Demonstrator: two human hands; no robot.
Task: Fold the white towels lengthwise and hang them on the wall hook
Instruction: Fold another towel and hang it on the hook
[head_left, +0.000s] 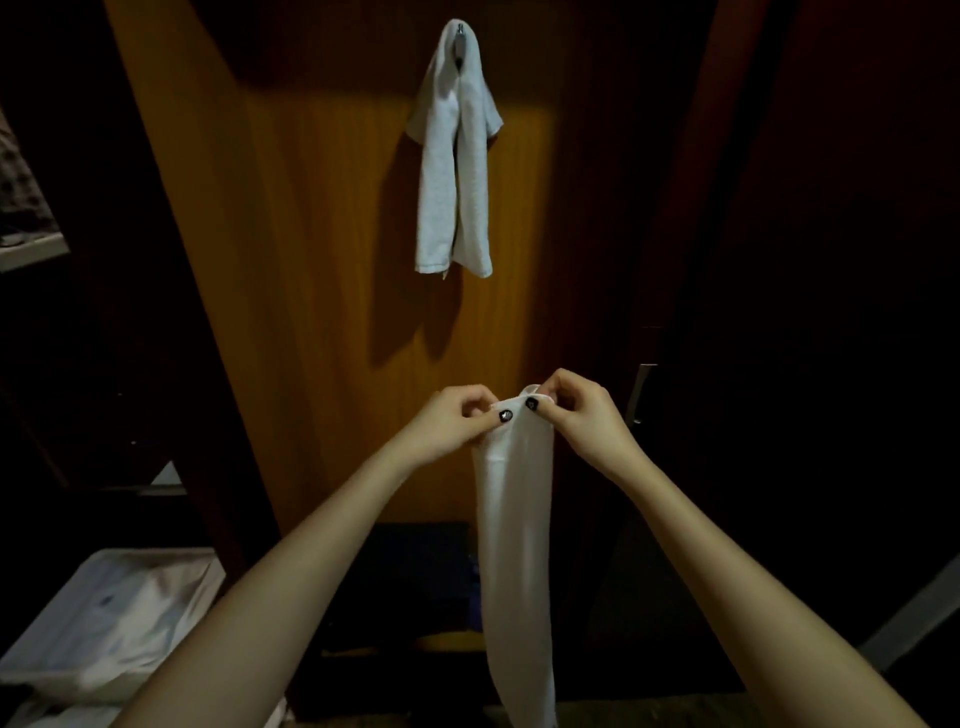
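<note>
Left hand (457, 421) and right hand (576, 410) each pinch the top edge of a narrow folded white towel (517, 545) — it hangs straight down between the forearms. Another towel (454, 156) drapes over the wall hook (459, 32) above.

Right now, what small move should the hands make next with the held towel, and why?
Probably raise the narrow folded white towel toward the metal wall hook; left hand and right hand pinch its top, and it hangs folded lengthwise.

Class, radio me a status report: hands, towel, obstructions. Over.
Hands: left hand and right hand pinch top edge of held towel. It hangs narrow, below wall hook. Hook already carries hung towel.
</note>
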